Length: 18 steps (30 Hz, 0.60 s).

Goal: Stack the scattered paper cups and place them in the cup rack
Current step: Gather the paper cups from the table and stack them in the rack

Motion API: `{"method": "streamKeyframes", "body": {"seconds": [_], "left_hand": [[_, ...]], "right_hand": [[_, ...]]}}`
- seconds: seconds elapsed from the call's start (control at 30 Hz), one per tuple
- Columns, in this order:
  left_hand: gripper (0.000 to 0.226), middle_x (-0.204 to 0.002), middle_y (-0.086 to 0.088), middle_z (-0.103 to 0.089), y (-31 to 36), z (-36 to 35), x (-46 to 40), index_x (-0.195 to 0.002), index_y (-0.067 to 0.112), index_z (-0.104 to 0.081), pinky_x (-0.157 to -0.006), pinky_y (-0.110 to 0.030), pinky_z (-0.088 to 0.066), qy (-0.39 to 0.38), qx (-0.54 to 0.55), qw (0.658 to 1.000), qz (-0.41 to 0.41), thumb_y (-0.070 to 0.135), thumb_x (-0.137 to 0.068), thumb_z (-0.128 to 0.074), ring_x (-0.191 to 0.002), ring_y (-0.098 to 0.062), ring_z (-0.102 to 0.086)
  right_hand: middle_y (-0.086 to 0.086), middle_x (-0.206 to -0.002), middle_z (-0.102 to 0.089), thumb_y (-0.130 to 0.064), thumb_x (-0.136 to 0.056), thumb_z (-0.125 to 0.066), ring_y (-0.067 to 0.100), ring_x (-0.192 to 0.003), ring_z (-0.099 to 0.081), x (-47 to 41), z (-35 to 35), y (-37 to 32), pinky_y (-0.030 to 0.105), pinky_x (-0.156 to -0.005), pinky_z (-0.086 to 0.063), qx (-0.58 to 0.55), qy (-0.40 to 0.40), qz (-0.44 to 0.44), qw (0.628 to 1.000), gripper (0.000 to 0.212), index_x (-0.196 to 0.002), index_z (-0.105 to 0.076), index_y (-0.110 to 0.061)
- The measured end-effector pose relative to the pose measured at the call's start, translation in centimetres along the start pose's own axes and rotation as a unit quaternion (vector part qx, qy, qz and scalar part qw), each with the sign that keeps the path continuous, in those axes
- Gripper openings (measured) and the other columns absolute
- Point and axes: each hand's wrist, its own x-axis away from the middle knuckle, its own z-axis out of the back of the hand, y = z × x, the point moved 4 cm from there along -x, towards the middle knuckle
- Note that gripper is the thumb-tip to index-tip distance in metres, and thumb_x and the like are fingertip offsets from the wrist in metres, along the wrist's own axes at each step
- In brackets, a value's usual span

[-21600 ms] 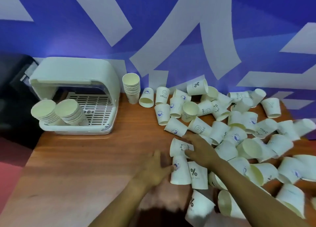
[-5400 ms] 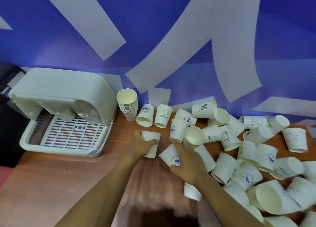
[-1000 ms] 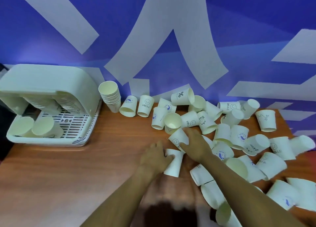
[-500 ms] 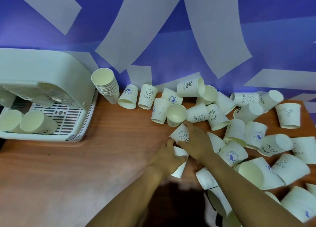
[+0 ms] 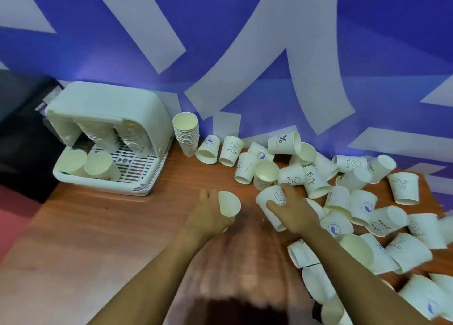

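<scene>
Nearest to me, my left hand (image 5: 209, 217) grips a paper cup (image 5: 229, 203) with its open mouth turned up and toward my right, fingers curled round its side. Just across a small gap, my right hand (image 5: 293, 213) is wrapped round a smiley cup (image 5: 272, 206), its closed bottom aimed toward the other cup's mouth. I judge I am about to slide one into the other, so this is the start of a new stack.

To my right, loose cups (image 5: 362, 206) cover the wooden table (image 5: 103, 239), lying on their sides, upside down or leaning on each other, all the way back to the blue wall; that is most of the work still left.

Further back, near the wall, a finished stack (image 5: 186, 134) stands upright just beside the cup rack (image 5: 110, 141), not yet put in. Inside the rack I can see two stacks leaning under the hood and two more lying at the front of the slatted tray. So a fair part is done, but by my reckoning well over half remains.
</scene>
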Motion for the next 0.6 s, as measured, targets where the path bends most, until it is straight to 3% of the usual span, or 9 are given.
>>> {"method": "streamKeyframes", "body": {"seconds": [0.23, 0.5, 0.6], "left_hand": [[0.079, -0.127, -0.006, -0.037, -2.8, 4.8, 2.7, -0.133, 0.014, -0.036, -0.089, -0.032, -0.043, 0.060, -0.002, 0.998, -0.033, 0.036, -0.070, -0.078, -0.113, -0.026, -0.048], [0.082, -0.134, -0.005, -0.035, -10.7, 13.0, 4.2, -0.142, 0.021, -0.029, -0.098, -0.032, -0.040, 0.050, 0.022, 0.996, -0.072, 0.032, -0.073, -0.072, -0.120, -0.025, -0.046], [0.070, -0.128, -0.006, -0.037, -14.3, 16.8, 4.1, -0.136, 0.022, -0.035, -0.093, -0.028, -0.038, 0.060, 0.032, 0.994, -0.084, 0.030, -0.076, -0.069, -0.117, -0.025, -0.047]], "right_hand": [[-0.002, -0.103, -0.059, -0.040, -0.083, -0.060, 0.021, -0.092, -0.058, 3.6, -2.1, -5.4, 0.032, -0.075, -0.043, -0.048, 0.017, 0.048, 0.998, 0.063, -0.136, -0.029, -0.025], [0.000, -0.119, -0.057, -0.043, -0.079, -0.063, 0.019, -0.101, -0.056, 6.0, -5.6, -14.5, 0.033, -0.081, -0.043, -0.056, 0.050, 0.025, 0.997, 0.063, -0.132, -0.034, -0.025], [-0.002, -0.122, -0.056, -0.046, -0.076, -0.063, 0.022, -0.109, -0.056, 6.6, -8.0, -19.3, 0.035, -0.086, -0.044, -0.040, 0.062, 0.037, 0.997, 0.068, -0.134, -0.033, -0.027]]}}
